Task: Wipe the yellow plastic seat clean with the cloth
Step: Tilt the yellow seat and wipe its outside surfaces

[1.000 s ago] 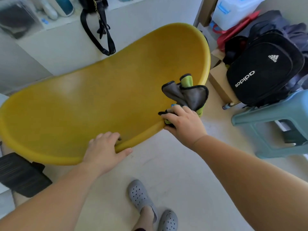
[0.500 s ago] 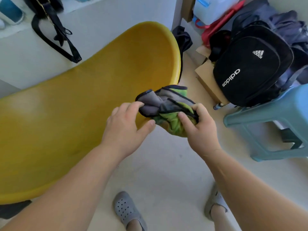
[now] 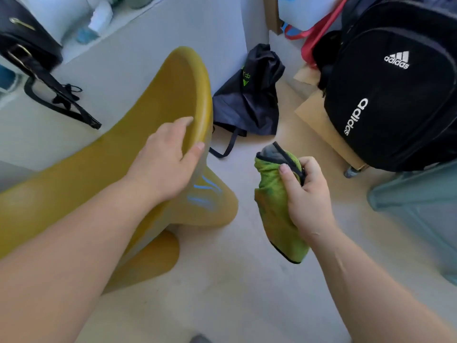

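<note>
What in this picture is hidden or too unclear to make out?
Head view only:
- Yellow seat: its wiped surface is blurred, partly hidden by the left hand and forearm; cleanliness unreadable.
- Cloth: bunched in the right hand; its inner folds are hidden.
- Black backpack: cut off by the right edge.
- Shelf items at top left: blurred.

The yellow seat point(image 3: 103, 154) runs off the left edge, its underside motion-blurred

Lighting: bright, even, diffuse; shadows faint on the pale smooth floor point(image 3: 222, 280). Motion blur: heavy on the curved yellow plastic seat point(image 3: 158, 115) at 9 o'clock, and on the pale teal plastic stool point(image 3: 420, 201) at 3 o'clock. Wide-angle bending at edges. Sharpest: black fabric backpack with white lettering point(image 3: 395, 95).
</note>
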A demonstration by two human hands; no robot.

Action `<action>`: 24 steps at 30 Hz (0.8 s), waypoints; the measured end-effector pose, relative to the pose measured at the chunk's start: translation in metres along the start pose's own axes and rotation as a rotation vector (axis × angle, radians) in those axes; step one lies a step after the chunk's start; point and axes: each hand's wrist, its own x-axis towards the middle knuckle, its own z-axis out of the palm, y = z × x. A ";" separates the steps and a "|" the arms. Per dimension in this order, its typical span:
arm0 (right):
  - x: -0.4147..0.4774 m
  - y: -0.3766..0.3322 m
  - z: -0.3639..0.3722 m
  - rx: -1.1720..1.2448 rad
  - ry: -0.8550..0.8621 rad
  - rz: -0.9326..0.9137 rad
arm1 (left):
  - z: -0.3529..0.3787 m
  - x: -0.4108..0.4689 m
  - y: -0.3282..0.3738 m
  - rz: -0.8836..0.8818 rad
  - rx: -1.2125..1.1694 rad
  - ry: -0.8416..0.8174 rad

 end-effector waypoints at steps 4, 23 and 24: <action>0.021 0.051 0.027 0.128 -0.018 0.027 | 0.012 0.037 0.003 0.021 0.029 0.064; 0.088 0.108 0.066 0.980 -0.304 -0.039 | 0.031 0.009 0.032 0.103 0.562 0.293; 0.088 0.104 0.060 0.996 -0.299 -0.027 | 0.030 0.000 0.035 0.104 0.563 0.265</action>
